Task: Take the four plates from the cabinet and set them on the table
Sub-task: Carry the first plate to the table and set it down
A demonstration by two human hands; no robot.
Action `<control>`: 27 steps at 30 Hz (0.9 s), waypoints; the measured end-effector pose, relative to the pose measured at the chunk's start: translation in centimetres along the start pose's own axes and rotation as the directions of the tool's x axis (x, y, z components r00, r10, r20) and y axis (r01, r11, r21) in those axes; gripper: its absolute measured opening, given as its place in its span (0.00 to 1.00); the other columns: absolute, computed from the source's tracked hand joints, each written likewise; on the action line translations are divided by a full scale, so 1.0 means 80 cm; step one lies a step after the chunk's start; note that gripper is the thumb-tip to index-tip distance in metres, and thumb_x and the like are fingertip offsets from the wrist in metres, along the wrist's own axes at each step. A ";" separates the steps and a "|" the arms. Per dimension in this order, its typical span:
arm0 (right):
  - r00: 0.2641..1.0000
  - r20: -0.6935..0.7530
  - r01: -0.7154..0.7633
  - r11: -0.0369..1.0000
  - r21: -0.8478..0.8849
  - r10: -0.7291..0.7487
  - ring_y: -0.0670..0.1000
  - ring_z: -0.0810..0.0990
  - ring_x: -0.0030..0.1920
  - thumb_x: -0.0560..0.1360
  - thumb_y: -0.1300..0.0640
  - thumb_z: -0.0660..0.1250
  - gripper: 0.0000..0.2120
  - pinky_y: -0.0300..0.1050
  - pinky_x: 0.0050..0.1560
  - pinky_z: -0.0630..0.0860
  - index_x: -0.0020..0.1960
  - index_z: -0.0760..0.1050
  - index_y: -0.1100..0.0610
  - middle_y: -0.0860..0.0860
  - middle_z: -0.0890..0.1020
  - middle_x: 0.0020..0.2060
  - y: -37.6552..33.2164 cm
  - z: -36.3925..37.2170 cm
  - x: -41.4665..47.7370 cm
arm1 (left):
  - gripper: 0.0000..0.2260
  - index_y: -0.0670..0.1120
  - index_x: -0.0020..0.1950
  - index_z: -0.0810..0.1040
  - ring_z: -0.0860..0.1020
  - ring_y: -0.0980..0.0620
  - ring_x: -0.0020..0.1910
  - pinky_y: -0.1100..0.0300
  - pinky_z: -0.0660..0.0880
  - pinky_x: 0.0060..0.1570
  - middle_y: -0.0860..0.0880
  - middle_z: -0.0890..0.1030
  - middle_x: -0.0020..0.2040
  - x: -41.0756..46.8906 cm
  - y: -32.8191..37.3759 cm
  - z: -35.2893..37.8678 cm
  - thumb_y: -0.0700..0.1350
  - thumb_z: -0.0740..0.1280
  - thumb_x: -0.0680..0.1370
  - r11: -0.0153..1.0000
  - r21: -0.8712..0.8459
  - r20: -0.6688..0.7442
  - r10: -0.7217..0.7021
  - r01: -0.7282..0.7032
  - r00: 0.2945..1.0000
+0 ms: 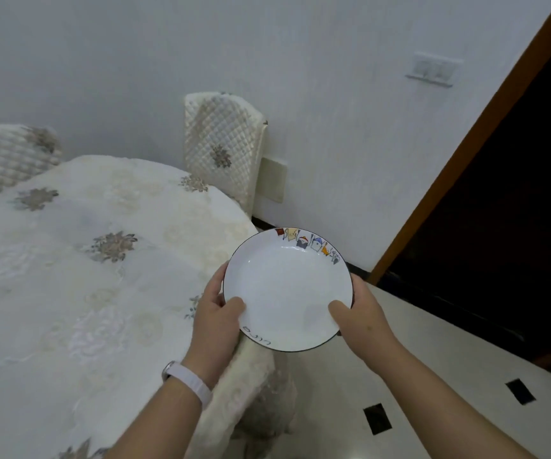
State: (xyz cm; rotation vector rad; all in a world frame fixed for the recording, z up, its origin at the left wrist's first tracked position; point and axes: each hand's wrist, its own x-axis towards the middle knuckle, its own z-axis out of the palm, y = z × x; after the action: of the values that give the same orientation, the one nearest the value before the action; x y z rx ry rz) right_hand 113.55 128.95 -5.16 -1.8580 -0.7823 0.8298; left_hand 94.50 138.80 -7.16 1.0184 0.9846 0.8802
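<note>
Left hand (216, 313) clamped on the left rim of a round white ceramic plate with a thin dark edge and small cartoon figures along its far side (287, 289), thumb lying on its face. Right hand (360, 313) gripping the opposite rim the same way. Plate held level between both, just beyond the right edge of the bench draped in cream floral cloth (85, 260). Quilted chair back (221, 144) beyond the plate, by the wall.

We see one white plate (287, 289), black-rimmed, with small coloured figures along its far edge, held roughly level just right of the cloth-covered table's (78, 260) near right edge.
</note>
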 end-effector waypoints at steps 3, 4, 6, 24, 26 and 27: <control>0.996 0.084 0.023 0.998 -0.052 -0.019 0.48 0.79 0.50 0.68 0.60 0.61 0.23 0.44 0.42 0.77 0.61 0.71 0.46 0.42 0.80 0.50 -0.017 0.031 0.027 | 0.30 0.61 0.63 0.77 0.82 0.47 0.52 0.45 0.80 0.49 0.55 0.85 0.52 0.014 0.011 -0.028 0.36 0.60 0.66 0.999 0.041 -0.098 0.039 -0.035 0.994; 0.993 0.117 0.036 0.997 -0.064 -0.028 0.48 0.79 0.51 0.66 0.58 0.61 0.24 0.45 0.43 0.78 0.62 0.71 0.46 0.42 0.80 0.50 -0.023 0.043 0.036 | 0.29 0.61 0.62 0.77 0.82 0.50 0.50 0.52 0.81 0.45 0.57 0.85 0.50 0.017 0.013 -0.038 0.36 0.60 0.67 0.999 0.038 -0.130 0.044 -0.039 0.991; 0.983 0.179 0.055 0.995 -0.084 -0.039 0.49 0.79 0.51 0.64 0.56 0.60 0.26 0.51 0.46 0.80 0.62 0.71 0.45 0.43 0.80 0.51 -0.030 0.067 0.052 | 0.28 0.59 0.62 0.76 0.82 0.53 0.47 0.60 0.79 0.39 0.56 0.84 0.51 0.018 0.016 -0.057 0.35 0.60 0.68 0.999 0.007 -0.195 0.040 -0.039 0.980; 0.727 0.686 0.262 0.932 -0.252 -0.019 0.49 0.75 0.53 0.72 0.63 0.60 0.25 0.41 0.44 0.73 0.67 0.66 0.48 0.44 0.77 0.53 -0.051 0.245 0.209 | 0.31 0.61 0.67 0.74 0.78 0.60 0.56 0.61 0.77 0.47 0.58 0.81 0.59 0.067 -0.018 -0.141 0.31 0.59 0.73 0.999 0.029 -0.704 -0.006 0.038 0.710; 0.689 0.725 0.267 0.928 -0.259 0.005 0.44 0.74 0.49 0.73 0.63 0.60 0.24 0.33 0.39 0.69 0.66 0.65 0.47 0.44 0.76 0.52 -0.046 0.262 0.232 | 0.30 0.61 0.67 0.73 0.77 0.62 0.56 0.61 0.77 0.47 0.58 0.80 0.60 0.085 -0.028 -0.144 0.31 0.60 0.73 0.997 0.012 -0.741 -0.040 0.072 0.670; 0.672 0.741 0.268 0.926 -0.264 0.017 0.41 0.74 0.48 0.74 0.63 0.60 0.24 0.30 0.37 0.67 0.66 0.64 0.45 0.44 0.75 0.51 -0.043 0.269 0.242 | 0.30 0.61 0.67 0.73 0.78 0.62 0.55 0.61 0.77 0.46 0.58 0.80 0.60 0.093 -0.032 -0.145 0.32 0.60 0.73 0.996 -0.003 -0.755 -0.061 0.090 0.653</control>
State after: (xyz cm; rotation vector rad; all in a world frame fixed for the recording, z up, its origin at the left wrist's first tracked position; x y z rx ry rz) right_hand 106.68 156.03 -13.59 -1.7078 -1.6505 1.4585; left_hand 86.22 148.03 -13.79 0.6026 1.7437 1.2612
